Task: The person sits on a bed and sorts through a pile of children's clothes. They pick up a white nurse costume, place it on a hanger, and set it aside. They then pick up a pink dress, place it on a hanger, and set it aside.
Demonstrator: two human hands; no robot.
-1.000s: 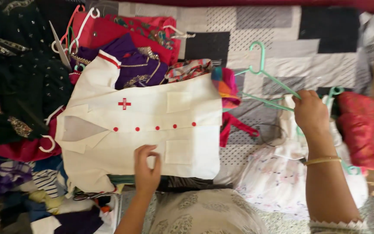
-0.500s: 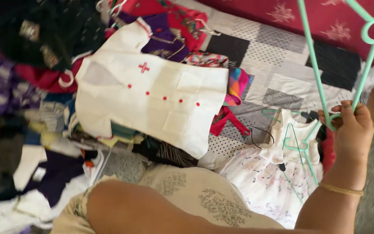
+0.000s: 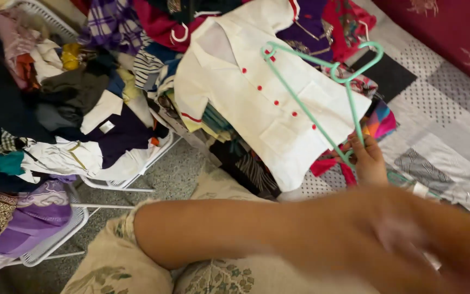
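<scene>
Over the white coat (image 3: 270, 103), head view: a mint-green plastic hanger (image 3: 322, 92) is held slanting across the garment, its hook up near the purple and red clothes (image 3: 322, 24) at the top, its lower corner pinched in the fingers of the right hand (image 3: 368, 160), which are closed around the hanger's bar. White coat lies spread and tilted on a heap of clothes, red buttons in a line down its front, collar toward the upper left. Left forearm crosses the bottom of the frame, heavily blurred; the left hand (image 3: 403, 237) is a smear, so I cannot tell whether its fingers are curled or spread, or whether it holds anything. Left of the coat, a mixed pile of clothes (image 3: 66, 103) spills over a white wire rack (image 3: 131, 182). Right side: a patchwork quilt (image 3: 447, 114) in grey, black and white squares, with bright multicoloured fabric (image 3: 379, 122) just beside the right hand. Person's lap in pale printed cloth (image 3: 137, 267) fills the lower edge.
</scene>
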